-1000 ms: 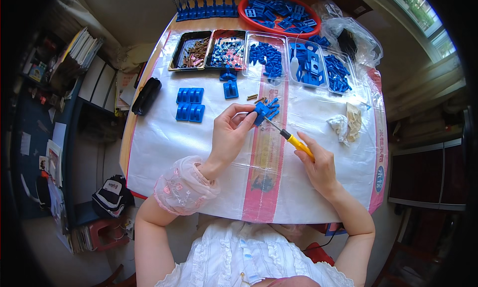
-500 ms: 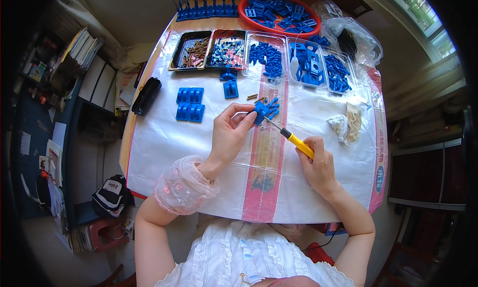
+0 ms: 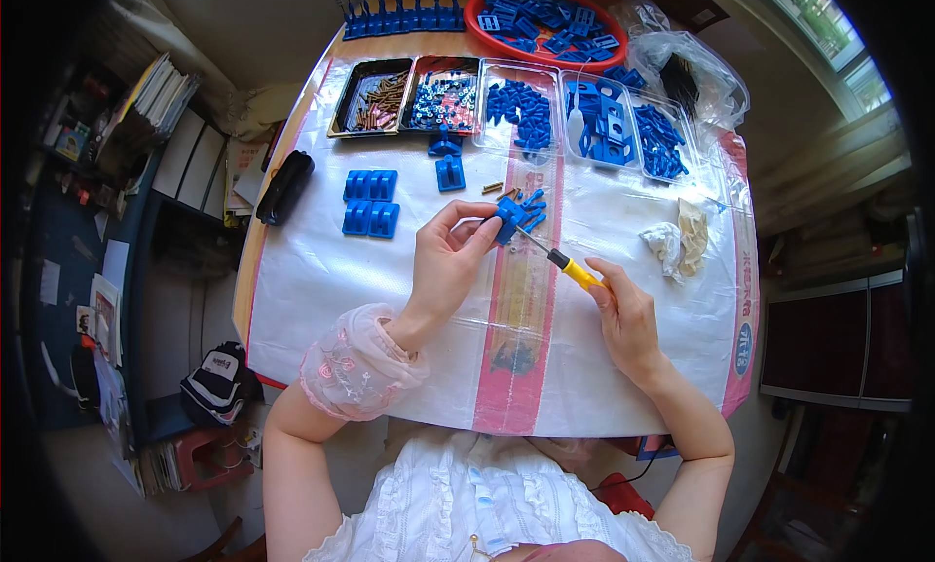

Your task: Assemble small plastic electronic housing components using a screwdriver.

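Between thumb and fingers, my left hand (image 3: 450, 253) pinches a small blue plastic part (image 3: 509, 218) above the table. My right hand (image 3: 626, 314) is closed round the yellow handle of a screwdriver (image 3: 582, 275), its fingers higher on the grip. The screwdriver's metal shaft slants up to the left and its tip meets the blue part. Just beyond lie several loose blue pegs (image 3: 532, 204) and a few brass-coloured screws (image 3: 494, 188). The exact spot where the tip seats is too small to make out.
Trays of screws (image 3: 382, 104), nuts (image 3: 443, 99) and blue parts (image 3: 519, 109) line the back, before a red basin (image 3: 612, 54). Blue blocks (image 3: 371, 218) sit left, near a black case (image 3: 286, 188). Crumpled paper (image 3: 692, 236) lies right.
My right hand has shifted its grip on the screwdriver handle, its fingers now straighter and more lifted. My left hand and the blue part stay almost in place.
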`<state>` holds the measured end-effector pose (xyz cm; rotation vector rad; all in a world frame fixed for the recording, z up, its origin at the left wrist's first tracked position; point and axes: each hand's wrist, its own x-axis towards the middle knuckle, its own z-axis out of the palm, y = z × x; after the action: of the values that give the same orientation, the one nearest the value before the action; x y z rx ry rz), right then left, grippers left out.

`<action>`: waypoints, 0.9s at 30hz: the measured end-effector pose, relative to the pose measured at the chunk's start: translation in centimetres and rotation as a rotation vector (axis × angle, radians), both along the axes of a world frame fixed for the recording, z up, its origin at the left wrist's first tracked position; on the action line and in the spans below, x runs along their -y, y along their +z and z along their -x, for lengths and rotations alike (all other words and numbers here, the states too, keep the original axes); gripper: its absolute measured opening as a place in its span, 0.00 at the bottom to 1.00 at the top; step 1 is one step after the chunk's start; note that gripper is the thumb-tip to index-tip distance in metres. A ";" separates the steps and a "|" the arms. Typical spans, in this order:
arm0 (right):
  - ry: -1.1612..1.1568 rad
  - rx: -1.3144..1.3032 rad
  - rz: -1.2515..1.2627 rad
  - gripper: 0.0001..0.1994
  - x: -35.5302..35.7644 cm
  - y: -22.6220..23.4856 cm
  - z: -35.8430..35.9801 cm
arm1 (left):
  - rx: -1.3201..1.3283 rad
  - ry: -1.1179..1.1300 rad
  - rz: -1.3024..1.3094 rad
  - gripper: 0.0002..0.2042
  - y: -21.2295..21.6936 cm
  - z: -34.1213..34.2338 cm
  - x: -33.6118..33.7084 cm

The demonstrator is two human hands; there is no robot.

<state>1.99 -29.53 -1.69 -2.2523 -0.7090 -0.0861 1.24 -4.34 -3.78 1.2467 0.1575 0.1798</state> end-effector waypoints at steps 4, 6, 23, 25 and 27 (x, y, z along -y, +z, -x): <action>0.027 0.004 0.021 0.17 -0.4 0.6 0.6 | 0.016 -0.004 0.022 0.08 -0.1 0.0 0.0; -0.001 0.002 0.009 0.17 -0.4 0.3 0.9 | 0.019 -0.018 0.012 0.09 -0.2 -0.1 -0.1; 0.018 0.127 -0.016 0.07 0.4 -0.8 -0.4 | -0.017 -0.024 0.032 0.09 0.0 0.0 0.0; -0.004 0.022 -0.011 0.10 0.3 -0.2 -0.1 | -0.029 -0.046 0.023 0.09 0.0 0.0 -0.1; 0.006 -0.058 -0.006 0.13 0.4 0.0 0.2 | -0.039 -0.037 0.005 0.09 0.1 0.0 -0.2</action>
<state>1.78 -29.89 -1.66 -2.2372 -0.6834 -0.0195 1.23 -4.19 -3.65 1.2480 0.1687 0.1231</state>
